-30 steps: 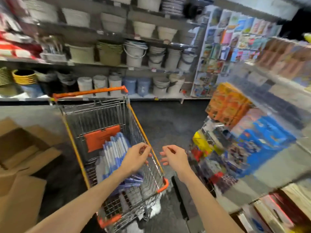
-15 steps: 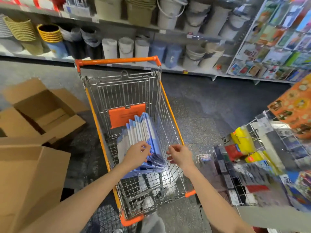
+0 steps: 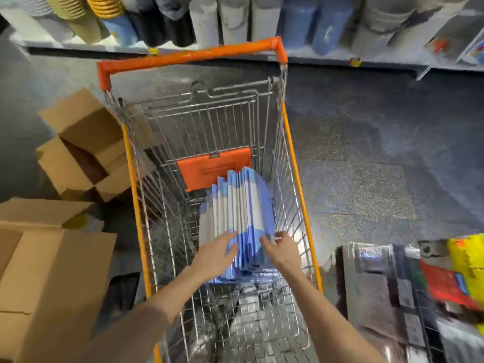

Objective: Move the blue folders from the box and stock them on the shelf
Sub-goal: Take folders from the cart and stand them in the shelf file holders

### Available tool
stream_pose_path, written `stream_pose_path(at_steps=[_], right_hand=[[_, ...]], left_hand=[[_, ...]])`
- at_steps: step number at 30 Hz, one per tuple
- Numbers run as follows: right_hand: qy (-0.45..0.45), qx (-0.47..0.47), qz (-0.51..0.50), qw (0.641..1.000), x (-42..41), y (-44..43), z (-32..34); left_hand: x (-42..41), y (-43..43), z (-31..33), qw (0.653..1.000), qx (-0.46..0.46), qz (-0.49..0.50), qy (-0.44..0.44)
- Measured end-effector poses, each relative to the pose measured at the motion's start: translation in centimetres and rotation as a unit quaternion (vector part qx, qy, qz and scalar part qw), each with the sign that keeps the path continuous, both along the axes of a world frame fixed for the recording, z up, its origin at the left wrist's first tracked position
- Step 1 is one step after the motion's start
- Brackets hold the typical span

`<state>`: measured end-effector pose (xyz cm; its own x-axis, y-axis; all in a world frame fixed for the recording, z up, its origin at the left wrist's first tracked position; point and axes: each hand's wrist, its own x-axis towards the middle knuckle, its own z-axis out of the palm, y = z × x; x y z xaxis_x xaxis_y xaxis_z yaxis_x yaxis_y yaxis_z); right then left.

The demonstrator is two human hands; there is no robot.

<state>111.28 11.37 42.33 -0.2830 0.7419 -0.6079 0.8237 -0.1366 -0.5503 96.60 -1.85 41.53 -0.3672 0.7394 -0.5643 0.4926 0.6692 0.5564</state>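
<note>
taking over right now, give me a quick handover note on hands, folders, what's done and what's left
Left hand: open, fingers flat against the left side of the blue folders.
Right hand: at their right edge, fingers curled; grip unclear.
Folders: standing on edge, bunched together in the shopping cart.
Done: none lifted out here.
Left: lift them out and stock the shelf.

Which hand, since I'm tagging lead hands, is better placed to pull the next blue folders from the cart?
Probably right. The right hand has curled fingers at the near right edge of the blue folders, ready for a grip; the left hand lies straight-fingered against the stack's left side, suited to steadying.
</note>
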Motion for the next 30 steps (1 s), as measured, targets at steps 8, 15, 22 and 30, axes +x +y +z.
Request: stream_pose_path(at_steps=[8, 15, 22, 30], right_hand=[[0.015, -0.04, 0.012, 0.999, -3.7, 2.1, -5.7], [0.059, -0.086, 0.0, 0.995, -3.1, 3.1, -8.2], [0.017, 0.021, -0.014, 1.0, -2.0, 2.3, -8.7], [-0.014, 0.02, 0.028, 0.999, -1.2, 2.5, -9.4]], left_hand=[[-0.2, 2.0, -5.6, 0.991, -0.112, -0.059, -0.034], [0.8, 1.3, -7.2, 0.99, -0.125, -0.044, -0.055], [0.6, 1.9, -6.5, 0.988, -0.126, -0.02, -0.083], [1.2, 1.4, -4.7, 0.988, -0.125, 0.033, -0.078]])
